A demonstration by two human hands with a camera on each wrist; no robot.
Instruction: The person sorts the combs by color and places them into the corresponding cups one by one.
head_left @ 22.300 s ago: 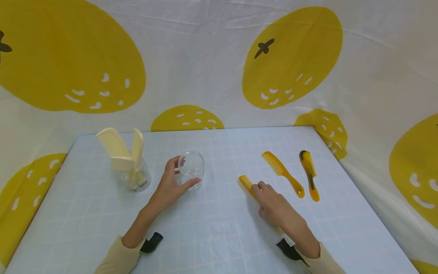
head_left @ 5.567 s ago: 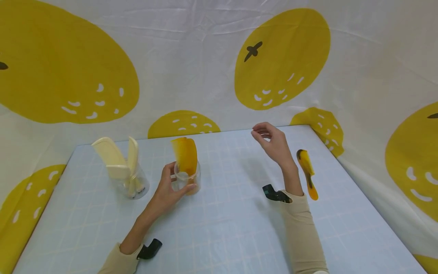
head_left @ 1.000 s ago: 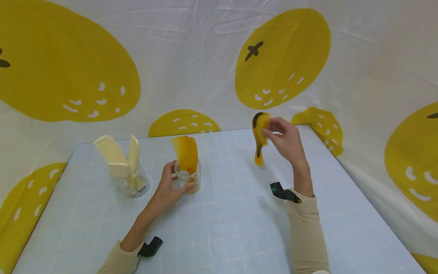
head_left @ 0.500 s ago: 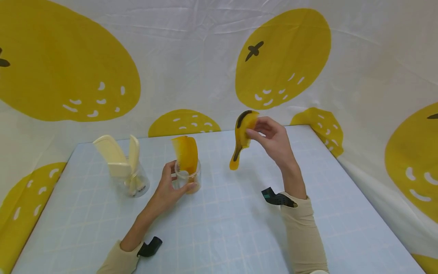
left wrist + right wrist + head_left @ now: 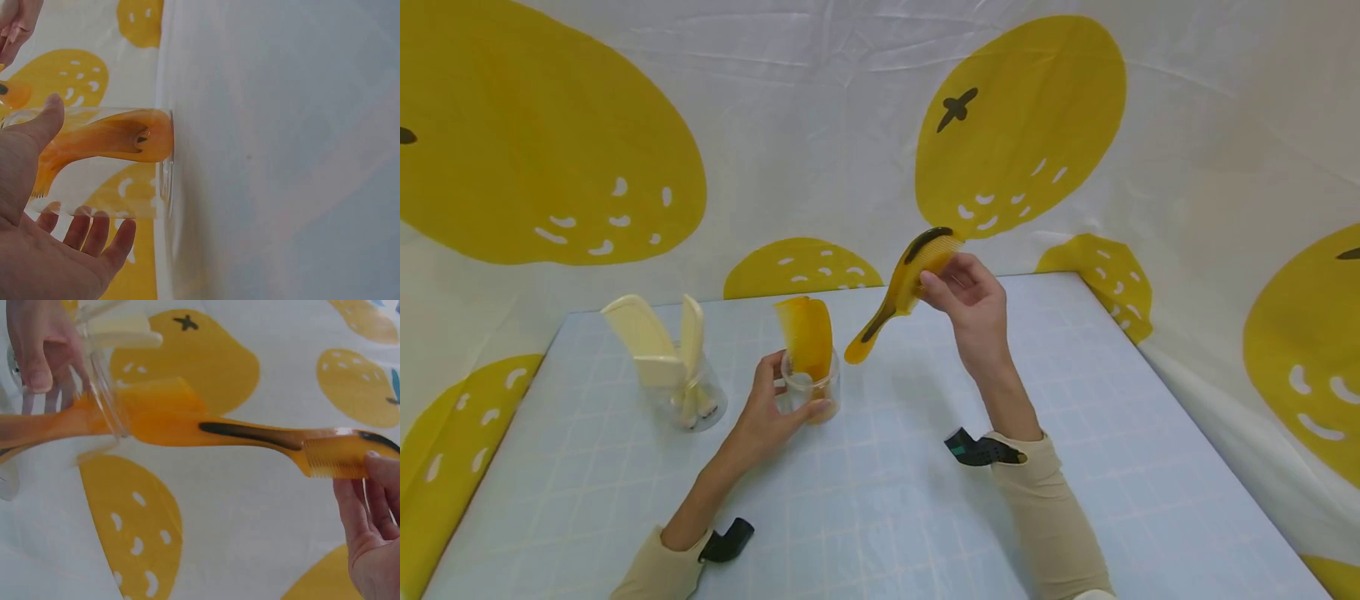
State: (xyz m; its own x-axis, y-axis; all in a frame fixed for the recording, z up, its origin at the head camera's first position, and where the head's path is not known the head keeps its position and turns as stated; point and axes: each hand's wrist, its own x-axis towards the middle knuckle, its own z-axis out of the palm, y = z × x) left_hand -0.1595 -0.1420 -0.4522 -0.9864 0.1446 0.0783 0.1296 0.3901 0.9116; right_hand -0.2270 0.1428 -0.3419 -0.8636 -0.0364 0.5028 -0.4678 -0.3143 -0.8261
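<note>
My left hand (image 5: 767, 421) holds a clear cup (image 5: 832, 390) standing on the table, thumb on the near side and fingers round the far side. In the cup are orange combs (image 5: 810, 343), teeth ends up; they overlap, and the left wrist view shows one comb handle (image 5: 140, 137) reaching the cup's bottom. To the right, my right hand (image 5: 973, 308) pinches a yellow-and-black comb (image 5: 897, 290) by its toothed part, above the table. This comb is tilted, its handle pointing down and left towards the cup. In the right wrist view, thumb and fingers (image 5: 353, 509) grip its teeth.
Left of my left hand stands another clear cup (image 5: 713, 400) with several cream-coloured combs or brushes (image 5: 643, 329) in it. A pale blue checked cloth (image 5: 880, 517) covers the table. Behind hangs a white curtain (image 5: 820, 158) with yellow fruit prints.
Orange combs have gone from the table into the cup. My right hand took up the yellow-and-black comb and moved it left, its handle swinging towards the cup. The left hand stays put.
</note>
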